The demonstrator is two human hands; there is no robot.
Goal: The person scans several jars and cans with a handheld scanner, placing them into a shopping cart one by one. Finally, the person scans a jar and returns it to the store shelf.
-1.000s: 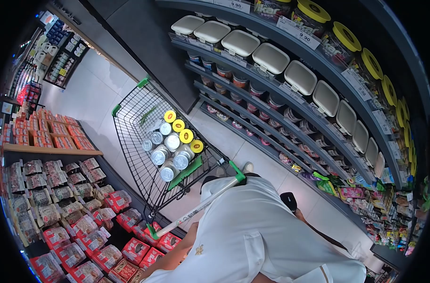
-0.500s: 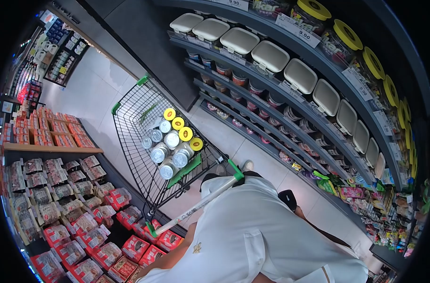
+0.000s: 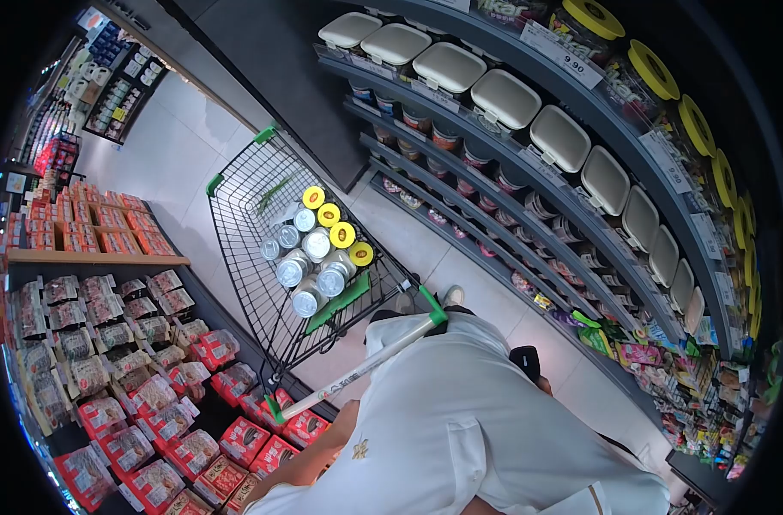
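A shopping cart (image 3: 254, 223) stands in front of me, holding several clear jars with silver lids (image 3: 316, 245) and several with yellow lids (image 3: 342, 234). Its handle (image 3: 357, 369) slants close to my white shirt (image 3: 434, 395). On the left, a bare forearm (image 3: 323, 446) shows beside the handle; no fingers of my left hand can be made out. A sliver of my right hand (image 3: 543, 385) shows at the shirt's right edge, beside a black object (image 3: 525, 360). Its fingers are hidden, so a grip on that object cannot be confirmed.
Curved shelves (image 3: 486, 159) on the right carry pale lidded boxes (image 3: 506, 99), cups and yellow-lidded jars (image 3: 654, 69). A display of red packages (image 3: 245, 439) and bagged goods (image 3: 88, 375) stands on the left. Tiled floor (image 3: 172, 142) runs beyond the cart.
The shelves and their boxes have shifted slightly right in view. The cart and its jars appear slightly shifted, with the jars in the same arrangement. Both arms look nearly unchanged.
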